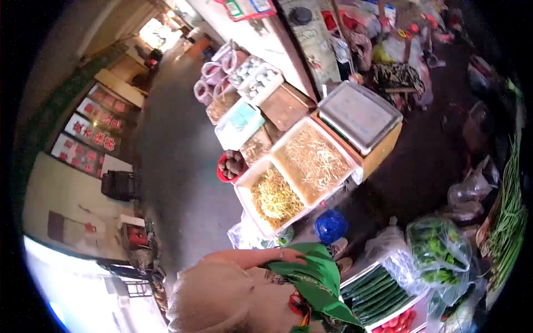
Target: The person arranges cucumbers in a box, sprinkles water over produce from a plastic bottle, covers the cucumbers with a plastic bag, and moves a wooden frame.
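My left hand (292,256), a bracelet at its wrist, lies against the green apron (319,266) over my lap. Its fingers look stretched out, flat on the cloth, and I see nothing held in them. A round red patch (297,303) shows lower on my front. My right hand does not show. Just beyond the apron, a blue plastic bag or bowl (331,226) sits on the floor by my sandalled feet (341,256). Nearest past my hand stands a white tray (242,197) of yellow sprouts (275,200).
Another tray holds pale sprouts (316,158). A lidded box (361,115), eggs (260,81) and a red bowl (224,173) of dark roots stand around it. Cucumbers (380,294), bagged green peppers (438,247) and long beans (508,216) lie at right. Clutter (397,77) covers the back right.
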Available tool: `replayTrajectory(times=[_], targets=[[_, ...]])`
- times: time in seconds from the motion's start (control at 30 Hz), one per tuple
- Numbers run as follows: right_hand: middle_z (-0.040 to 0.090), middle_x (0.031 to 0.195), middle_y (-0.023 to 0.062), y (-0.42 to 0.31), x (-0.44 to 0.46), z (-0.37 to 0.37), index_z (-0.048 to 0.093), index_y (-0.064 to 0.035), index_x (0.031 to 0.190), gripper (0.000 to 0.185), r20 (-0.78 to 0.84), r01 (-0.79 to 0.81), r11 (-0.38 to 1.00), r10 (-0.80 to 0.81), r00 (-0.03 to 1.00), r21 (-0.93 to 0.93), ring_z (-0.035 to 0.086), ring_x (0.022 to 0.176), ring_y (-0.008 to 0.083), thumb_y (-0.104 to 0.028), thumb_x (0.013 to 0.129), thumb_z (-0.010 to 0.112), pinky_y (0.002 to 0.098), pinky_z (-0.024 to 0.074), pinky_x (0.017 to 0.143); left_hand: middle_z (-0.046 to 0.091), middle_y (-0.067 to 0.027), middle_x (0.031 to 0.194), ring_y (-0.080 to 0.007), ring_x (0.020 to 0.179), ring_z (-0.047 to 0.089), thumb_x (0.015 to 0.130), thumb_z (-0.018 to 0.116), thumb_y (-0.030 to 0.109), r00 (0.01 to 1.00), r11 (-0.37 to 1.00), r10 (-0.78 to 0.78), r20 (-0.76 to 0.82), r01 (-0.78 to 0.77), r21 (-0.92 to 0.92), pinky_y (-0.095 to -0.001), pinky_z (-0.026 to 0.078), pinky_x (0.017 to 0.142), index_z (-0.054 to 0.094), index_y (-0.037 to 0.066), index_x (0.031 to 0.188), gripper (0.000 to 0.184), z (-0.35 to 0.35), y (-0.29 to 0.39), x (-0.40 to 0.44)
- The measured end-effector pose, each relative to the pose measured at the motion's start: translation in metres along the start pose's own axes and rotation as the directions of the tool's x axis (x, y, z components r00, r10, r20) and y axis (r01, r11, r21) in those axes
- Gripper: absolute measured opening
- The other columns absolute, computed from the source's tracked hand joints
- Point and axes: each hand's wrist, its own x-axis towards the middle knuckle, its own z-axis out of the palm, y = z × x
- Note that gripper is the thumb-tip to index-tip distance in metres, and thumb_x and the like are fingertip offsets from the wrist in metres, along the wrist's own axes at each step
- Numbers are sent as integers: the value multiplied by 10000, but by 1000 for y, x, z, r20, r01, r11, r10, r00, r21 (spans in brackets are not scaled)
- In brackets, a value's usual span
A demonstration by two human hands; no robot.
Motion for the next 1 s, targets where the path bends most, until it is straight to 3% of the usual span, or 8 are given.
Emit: replayTrajectory(times=[0.1,0.27,0.37,0.6,0.7,0.83,0.9,1.0], targets=[[650,877,18,-22,-3,-3,603,-91,1113,284,16,20,998,-19,1000,-67,620,751,118,-316,963,518,258,501,576,568,-214,1286,-328,1163,561,920,511,536,999,984,-7,-34,1,-181,-399,419,997,477,77,1368,642,30,-61,4],[647,877,17,-38,-9,-10,599,-88,1124,279,32,42,991,-38,999,-129,617,744,118,-300,959,523,256,496,575,658,-163,982,-284,909,612,900,508,534,984,964,-173,-36,161,-212,-382,472,881,630,100,1195,539,69,-168,-31],[645,876,17,-34,-19,-26,596,-86,1130,277,22,46,990,-43,999,-130,615,740,118,-290,957,526,254,494,574,671,-123,820,-244,715,618,855,531,566,973,977,-206,-101,200,-72,-382,513,728,676,92,1120,561,56,-139,-55],[641,875,16,41,-97,-88,589,-81,1145,274,-87,65,997,-61,994,43,610,731,118,-268,953,532,251,487,572,609,-119,1218,-245,1076,582,903,560,508,926,900,-344,-155,278,-335,-350,437,967,552,54,1302,605,-19,18,-57],[639,875,15,71,-123,-95,586,-79,1151,274,-136,47,991,-30,990,122,609,726,118,-258,950,535,249,485,571,559,-130,1330,-241,1192,538,916,558,507,944,934,-303,-131,267,-236,-339,397,1029,498,14,1351,660,-42,68,-43],[637,874,15,109,-147,-99,582,-77,1159,274,-181,23,979,14,983,204,606,721,118,-246,948,539,247,481,570,510,-179,1373,-252,1302,452,916,593,453,999,931,-5,-50,-14,-364,-327,331,1087,462,-13,1365,661,-39,82,-17],[636,874,14,122,-158,-100,581,-76,1164,275,-203,13,970,38,978,244,605,718,118,-239,946,541,246,479,569,473,-178,1403,-260,1318,427,932,596,398,990,990,130,63,-126,-59,-331,317,1099,442,-3,1382,622,-33,95,-9],[634,874,14,136,-168,-101,578,-74,1170,276,-224,12,959,55,973,284,603,714,118,-230,944,544,244,477,568,435,-169,1431,-258,1343,389,957,570,343,973,977,213,92,-215,16,-337,300,1110,409,35,1412,572,-16,65,8]])
